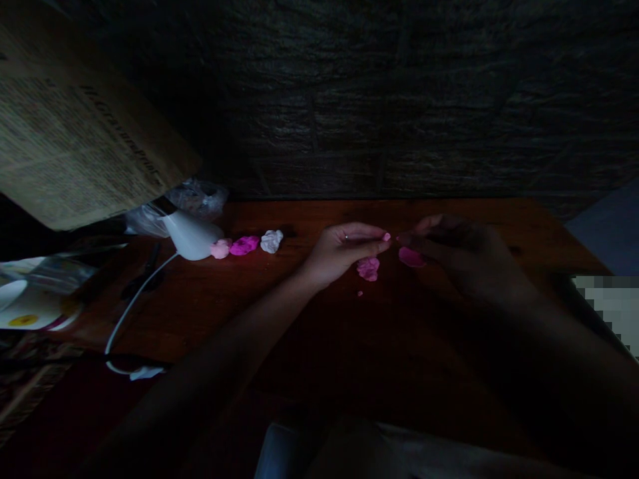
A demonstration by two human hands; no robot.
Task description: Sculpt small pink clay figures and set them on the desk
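My left hand [344,249] is closed in a pinch, with a small piece of pink modelling clay [387,237] between thumb and forefinger. Facing it, fingertip to fingertip, my right hand [459,256] is also pinched. A tiny pink speck shows at its tips, too small and dark to name. Below the left fingers a crumpled pink clay lump [368,269] lies on the wooden table [309,372], with a little pink crumb [360,293] in front of it. A flat, rounded pink clay piece [412,257] is partly hidden by the right hand.
Pale pink [220,249], magenta [244,245] and white clay lumps [272,241] sit in a row beside a white lamp-like object [192,234] with a cable [122,316]. Newsprint-patterned paper [94,126] hangs upper left. A dark brick-patterned wall [339,100] stands behind.
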